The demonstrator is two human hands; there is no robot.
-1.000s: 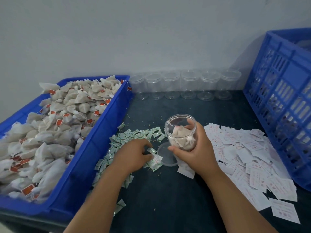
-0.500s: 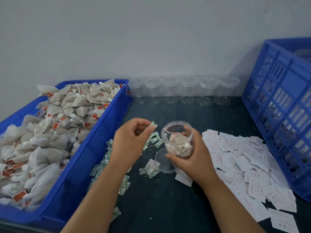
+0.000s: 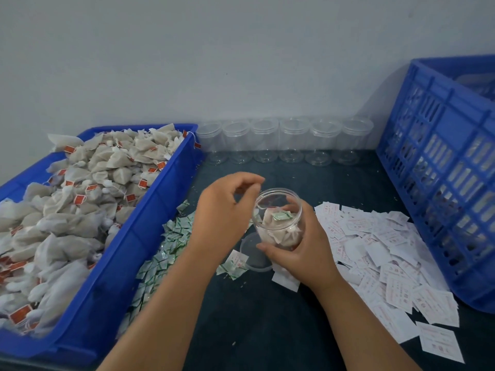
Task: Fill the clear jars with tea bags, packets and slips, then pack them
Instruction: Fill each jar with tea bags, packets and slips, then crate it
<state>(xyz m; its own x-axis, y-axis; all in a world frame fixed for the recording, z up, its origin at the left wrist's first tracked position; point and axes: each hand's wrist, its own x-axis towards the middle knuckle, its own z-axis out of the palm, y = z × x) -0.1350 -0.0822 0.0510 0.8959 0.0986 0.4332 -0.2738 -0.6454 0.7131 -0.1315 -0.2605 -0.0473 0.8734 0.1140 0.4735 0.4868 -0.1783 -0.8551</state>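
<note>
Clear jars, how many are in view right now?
7. Six empty jars stand in a row against the back wall; one part-filled jar is gripped by the right hand. More may be hidden inside the blue crate.

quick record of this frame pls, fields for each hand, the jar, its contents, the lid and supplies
jar: clear, open, tilted
right hand: grips the jar from the side
left hand: above the jar mouth, fingers loose, empty
contents: tea bags, one green packet on top; no slip visible
lid: flat on the table, partly behind the jar
supplies: tray of tea bags left, packet pile, slips right, empty jars at back
</note>
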